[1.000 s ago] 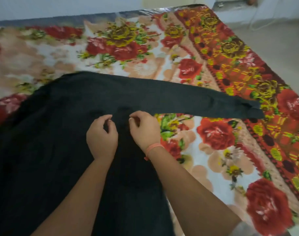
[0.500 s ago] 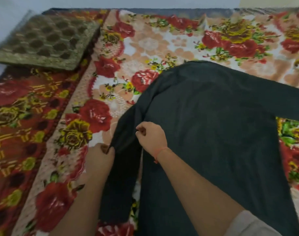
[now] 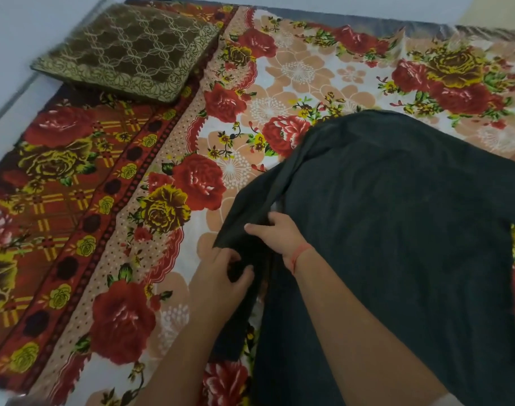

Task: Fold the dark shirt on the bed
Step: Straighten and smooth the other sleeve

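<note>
— Left hand [image 3: 221, 276] first?
— Closed its grip round the sleeve [image 3: 250, 206] of the dark shirt [image 3: 396, 230], pinching cloth between thumb and fingers. Half a second earlier, sat only at the sleeve's outer edge.

— And the right hand [image 3: 279, 235]?
— Kept a narrow grip on the same sleeve, just above the left, much as before. Buried the fingertips in the cloth, so hard to make out.

— The sleeve itself?
— Hung straight beside the body earlier; now pulled outward into a bent corner just above the left hand, with the lower end trailing down past the left wrist.

— Rest of the shirt?
— Lay spread on the bed [image 3: 191, 127], right of centre, unmoved. Cut off at the right edge along the far sleeve and at the bottom edge along the hem; partly hidden under the right forearm.

— Further out?
— Brown patterned cushion [image 3: 127, 51] at the bed's far left corner, well apart from the shirt.
</note>
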